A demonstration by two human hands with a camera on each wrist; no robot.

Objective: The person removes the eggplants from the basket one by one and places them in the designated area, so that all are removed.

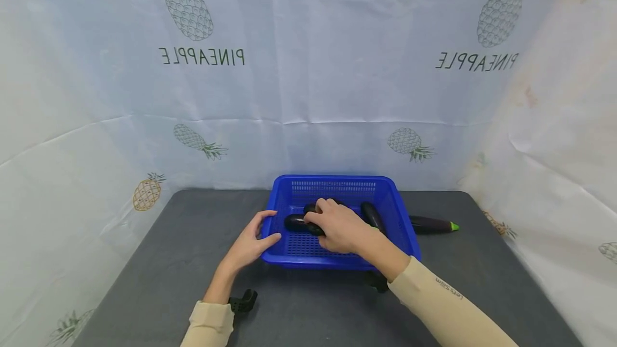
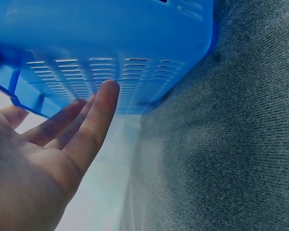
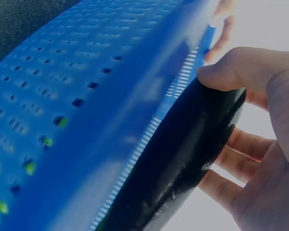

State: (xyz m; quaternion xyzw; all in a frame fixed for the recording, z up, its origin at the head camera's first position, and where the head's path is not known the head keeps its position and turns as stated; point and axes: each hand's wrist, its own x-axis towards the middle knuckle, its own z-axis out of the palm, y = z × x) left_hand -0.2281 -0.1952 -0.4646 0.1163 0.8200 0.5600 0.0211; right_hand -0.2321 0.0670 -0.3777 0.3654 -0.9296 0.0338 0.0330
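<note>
A: Logging the head view. The right hand [image 1: 337, 227] is reaching into the blue basket [image 1: 405, 229] on the grey worktop [image 1: 168, 261], its grip curling round a dark eggplant [image 1: 296, 223] lying low on the left of the basket floor.

B: Grip state?

A: The right wrist view is showing it best: thumb on top, fingers [image 3: 241, 144] wrapping underneath the eggplant [image 3: 183, 159], a full hold, not a pinch. The left hand [image 1: 250, 242] is resting open against the basket's left wall, fingers straight, holding nothing.

B: Step in hand?

A: I am judging that an eggplant is being handled at the basket floor; whether it is being set down or lifted, I cannot tell from these frames. If set down, the next move is calling for loosening the fingers and drawing the hand up clear of the wall; if lifted, for clearing the rim.

B: Other items?

A: A second eggplant [image 1: 373, 216] is lying in the basket just right of the hand, and a third [image 1: 431, 224] is lying on the worktop outside the right wall. Only the head view is showing those. The left wrist view is giving just fingertips [image 2: 106, 96] touching the slotted wall [image 2: 135, 43].
</note>
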